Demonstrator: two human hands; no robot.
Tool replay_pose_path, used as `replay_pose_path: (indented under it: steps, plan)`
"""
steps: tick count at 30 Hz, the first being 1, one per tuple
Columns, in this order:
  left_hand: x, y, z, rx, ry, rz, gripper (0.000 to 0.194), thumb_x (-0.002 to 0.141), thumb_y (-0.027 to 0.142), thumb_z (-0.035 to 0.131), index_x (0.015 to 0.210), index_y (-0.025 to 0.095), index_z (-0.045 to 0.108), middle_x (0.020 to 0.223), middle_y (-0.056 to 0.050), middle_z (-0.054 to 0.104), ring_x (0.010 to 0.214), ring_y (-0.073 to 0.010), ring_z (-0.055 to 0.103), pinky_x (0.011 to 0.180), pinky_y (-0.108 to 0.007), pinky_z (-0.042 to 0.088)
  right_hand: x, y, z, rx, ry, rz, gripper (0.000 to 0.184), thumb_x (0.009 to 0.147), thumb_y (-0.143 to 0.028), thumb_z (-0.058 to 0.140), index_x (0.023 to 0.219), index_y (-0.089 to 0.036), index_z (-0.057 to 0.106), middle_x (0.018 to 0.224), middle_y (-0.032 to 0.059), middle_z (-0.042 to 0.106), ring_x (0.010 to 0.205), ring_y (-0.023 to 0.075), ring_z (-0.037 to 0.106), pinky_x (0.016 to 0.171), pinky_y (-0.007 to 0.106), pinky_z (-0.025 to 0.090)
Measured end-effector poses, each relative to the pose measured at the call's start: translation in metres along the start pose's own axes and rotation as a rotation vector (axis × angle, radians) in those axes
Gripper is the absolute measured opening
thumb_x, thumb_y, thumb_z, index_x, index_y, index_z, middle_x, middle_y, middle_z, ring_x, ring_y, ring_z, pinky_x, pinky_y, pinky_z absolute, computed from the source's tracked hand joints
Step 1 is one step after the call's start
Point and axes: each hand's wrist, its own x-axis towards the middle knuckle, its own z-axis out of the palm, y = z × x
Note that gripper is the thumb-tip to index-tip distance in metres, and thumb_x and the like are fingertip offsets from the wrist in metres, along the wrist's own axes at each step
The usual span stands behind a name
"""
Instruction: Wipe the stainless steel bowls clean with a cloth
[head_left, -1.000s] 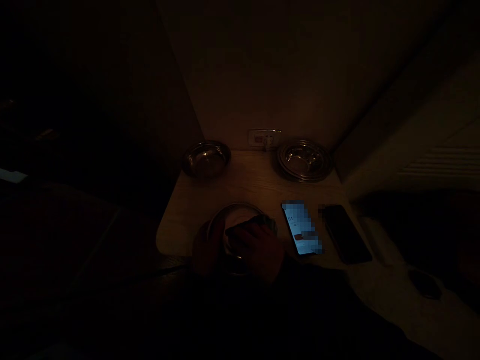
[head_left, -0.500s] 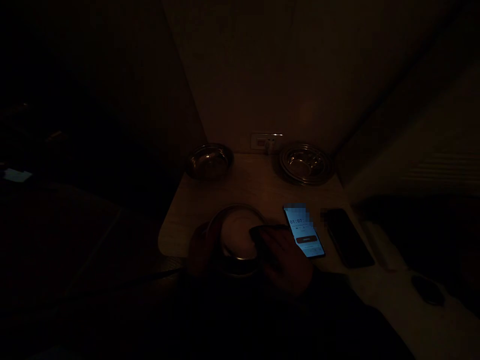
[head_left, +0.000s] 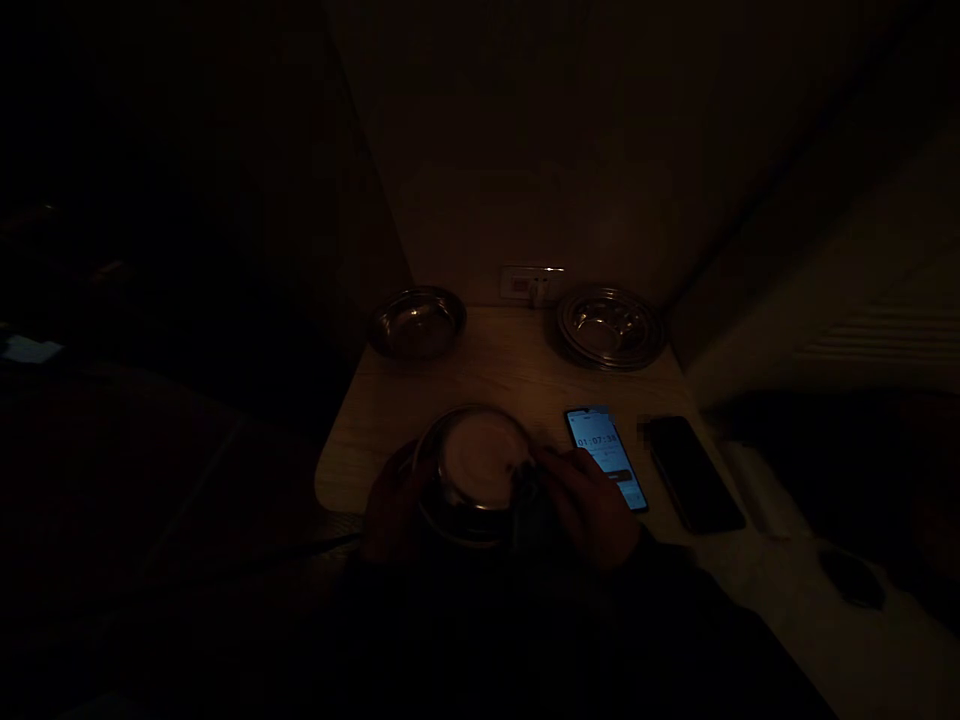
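Note:
A shiny metal bowl (head_left: 480,455), apparently bottom up with its pale round base facing me, is held at the table's near edge. My left hand (head_left: 394,505) is closed on the bowl's left rim. At the bowl's right side is my right hand (head_left: 592,510), its fingers bent over a dark cloth (head_left: 527,505) that lies against the metal. Deep shadow hides the fingertips and the cloth's lower part. Just beyond my right hand lies a lit phone (head_left: 600,440) showing a timer.
On the small wooden table (head_left: 502,375), a metal bowl (head_left: 417,325) sits back left and stacked metal bowls (head_left: 611,328) back right. A dark phone (head_left: 696,475) lies to the right, with a small dark object (head_left: 851,580) farther off. A wall socket (head_left: 532,284) holds a plug.
My right hand and the cloth have slid from the bowl's base toward its right side, uncovering more of the base. My left hand keeps its hold on the rim.

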Motion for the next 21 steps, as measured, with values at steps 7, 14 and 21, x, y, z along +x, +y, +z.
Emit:
replay_pose_path:
  steps: [7,14,21]
  plan:
    - [0.000,0.002,0.006,-0.076,0.007,0.032,0.044,0.071,0.029,0.067,0.112,0.016,0.056,0.111,-0.013,0.066,0.101,-0.0244,0.064,0.083,-0.033,0.052,-0.003,-0.008,0.011,0.102,0.039,0.129,0.049,0.083,-0.032,0.059,0.129,-0.023,0.047,0.118,0.0108,0.052,0.109,0.0255,0.056,0.090,0.042,0.051]
    - [0.000,-0.001,0.005,-0.087,0.056,0.008,0.047,0.073,0.029,0.067,0.116,0.016,0.053,0.111,-0.013,0.066,0.101,-0.0247,0.064,0.080,-0.033,0.052,-0.009,0.000,0.013,0.040,-0.017,0.080,0.035,0.081,-0.023,0.057,0.115,-0.021,0.055,0.116,0.0108,0.053,0.106,0.0243,0.057,0.088,0.041,0.051]
    - [-0.005,0.006,0.006,-0.006,0.056,-0.024,0.046,0.075,0.028,0.066,0.118,0.016,0.053,0.113,-0.011,0.065,0.101,-0.0214,0.063,0.080,-0.028,0.052,0.006,-0.003,-0.009,0.089,0.097,0.067,0.016,0.089,-0.033,0.052,0.090,-0.021,0.062,0.101,0.0082,0.060,0.090,0.0201,0.062,0.079,0.033,0.053]
